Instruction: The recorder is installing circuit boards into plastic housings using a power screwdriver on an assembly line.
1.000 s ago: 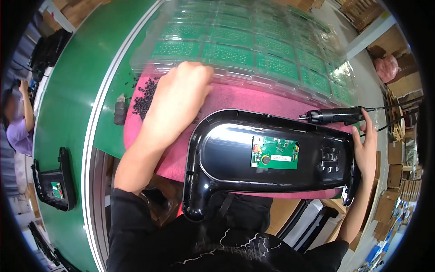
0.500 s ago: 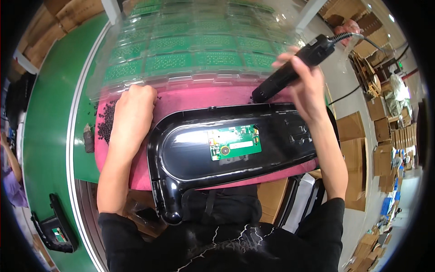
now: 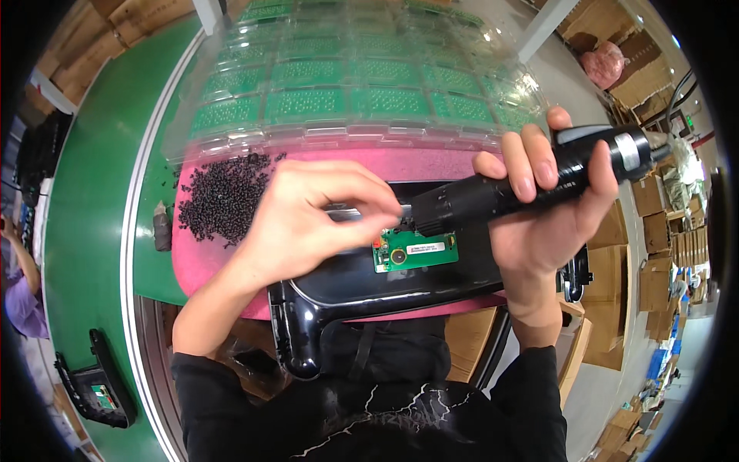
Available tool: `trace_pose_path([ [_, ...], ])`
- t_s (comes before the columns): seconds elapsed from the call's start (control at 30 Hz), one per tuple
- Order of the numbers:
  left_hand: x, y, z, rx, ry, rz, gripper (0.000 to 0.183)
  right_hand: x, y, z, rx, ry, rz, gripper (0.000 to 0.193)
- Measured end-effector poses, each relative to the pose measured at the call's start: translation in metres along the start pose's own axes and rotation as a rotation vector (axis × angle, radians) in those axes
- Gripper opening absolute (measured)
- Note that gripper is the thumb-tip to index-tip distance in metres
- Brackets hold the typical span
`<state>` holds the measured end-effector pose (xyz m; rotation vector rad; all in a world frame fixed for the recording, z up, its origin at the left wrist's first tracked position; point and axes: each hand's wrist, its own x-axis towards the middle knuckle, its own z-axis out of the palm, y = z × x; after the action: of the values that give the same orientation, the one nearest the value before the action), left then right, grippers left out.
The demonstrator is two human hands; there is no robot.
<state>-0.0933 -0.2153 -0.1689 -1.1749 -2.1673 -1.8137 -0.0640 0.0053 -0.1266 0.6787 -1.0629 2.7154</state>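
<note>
One black screwdriver (image 3: 481,202) right over the circuit board (image 3: 419,260) in the glossy shell (image 3: 377,292)! The right hand (image 3: 535,235) wraps fingers round it; the left hand (image 3: 308,219) pinches together by its tip, any contents hidden. Probably hefty, stiff, best gripped mid-barrel; the board, likely fragile, by its edges.

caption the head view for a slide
Right hand holding a black power driver over a green circuit board, left hand close by the driver's nose.

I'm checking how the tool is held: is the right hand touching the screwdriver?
Touching. The head view shows the right hand around the screwdriver, fingers curled over its black body.
</note>
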Motion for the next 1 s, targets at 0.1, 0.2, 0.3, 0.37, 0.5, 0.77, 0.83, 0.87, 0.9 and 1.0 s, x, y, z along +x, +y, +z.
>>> trace_pose_path([
  [0.1, -0.002, -0.001, 0.001, -0.129, -0.050, 0.014, 0.014, -0.005, 0.002, 0.010, -0.011, 0.000, -0.078, 0.043],
  [0.2, -0.003, 0.001, 0.003, -0.410, 0.040, -0.171, 0.015, -0.010, -0.003, 0.015, -0.041, -0.062, -0.143, 0.042],
  [0.3, -0.002, 0.000, -0.001, 0.020, -0.033, 0.018, 0.017, -0.017, -0.010, 0.017, -0.108, -0.151, -0.207, 0.043],
  [0.37, -0.004, 0.000, 0.003, 0.013, -0.039, 0.015, 0.016, -0.019, -0.013, 0.018, -0.090, -0.211, -0.190, 0.043],
  [0.5, -0.007, -0.004, 0.006, 0.015, -0.050, 0.113, 0.017, -0.021, -0.009, 0.020, -0.158, -0.252, -0.175, 0.044],
  [0.77, -0.010, -0.001, 0.013, 0.272, -0.039, 0.178, 0.024, -0.023, -0.001, 0.016, -0.260, -0.175, -0.181, 0.049],
  [0.83, -0.009, -0.002, 0.015, 0.305, -0.052, 0.229, 0.025, -0.022, 0.002, 0.012, -0.260, -0.204, -0.192, 0.052],
  [0.87, -0.010, -0.003, 0.015, 0.343, -0.056, 0.277, 0.026, -0.021, 0.004, 0.009, -0.244, -0.248, -0.178, 0.053],
  [0.9, -0.010, -0.005, 0.016, 0.335, -0.065, 0.278, 0.026, -0.020, 0.006, 0.007, -0.229, -0.291, -0.164, 0.055],
  [1.0, -0.011, -0.008, 0.016, 0.542, -0.017, 0.378, 0.021, -0.022, 0.011, 0.003, -0.274, -0.304, -0.174, 0.059],
])
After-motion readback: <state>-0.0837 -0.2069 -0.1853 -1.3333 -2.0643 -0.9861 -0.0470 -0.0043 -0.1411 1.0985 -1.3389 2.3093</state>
